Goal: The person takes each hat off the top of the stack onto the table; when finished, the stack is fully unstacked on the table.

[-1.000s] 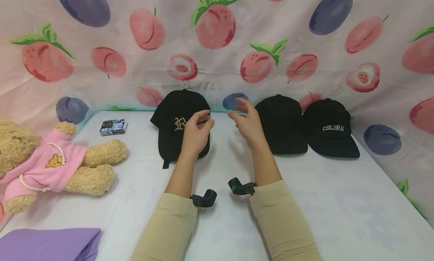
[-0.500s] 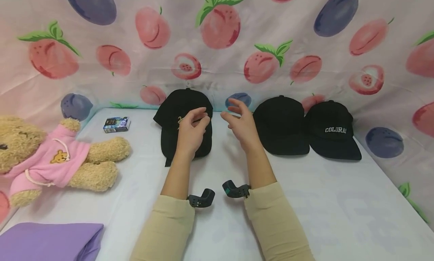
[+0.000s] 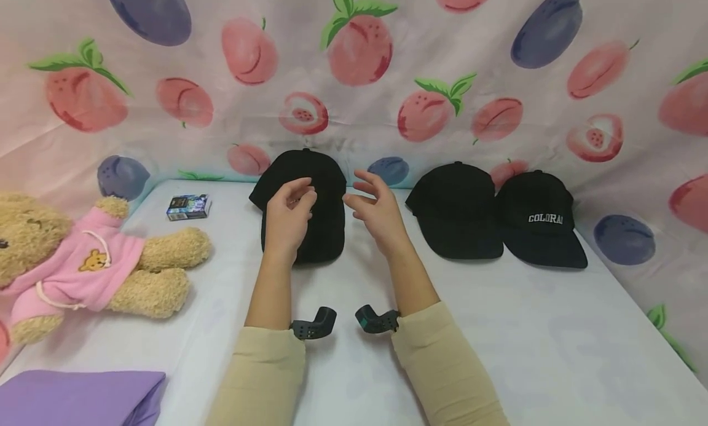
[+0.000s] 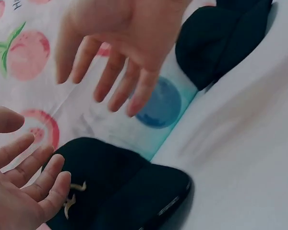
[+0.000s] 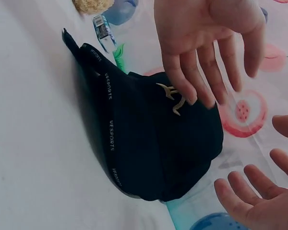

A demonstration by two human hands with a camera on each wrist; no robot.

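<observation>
My left hand (image 3: 287, 222) hovers in front of the leftmost black cap (image 3: 326, 229), fingers loosely bent and holding nothing. In the head view that hand hides the gold letter on the cap's front; part of the gold letter (image 5: 167, 91) shows in the right wrist view. Facing it, my right hand (image 3: 379, 217) is raised just right of the cap, its fingers apart and nothing in them. A gap lies between the hands. Further right stand a plain black cap (image 3: 456, 211) and a black cap with white lettering (image 3: 536, 214), side by side.
A teddy bear in a pink hoodie (image 3: 121, 251) lies at the left. Behind its legs is a small patterned box (image 3: 188, 207). Folded purple cloth (image 3: 83, 395) lies at the near left. A fruit-print curtain (image 3: 365, 118) closes off the back of the white table (image 3: 553, 340).
Both hands have shifted left and slightly closer to the forearms' side, the left one now more across the leftmost cap. The view has moved a little. The caps stay put.
</observation>
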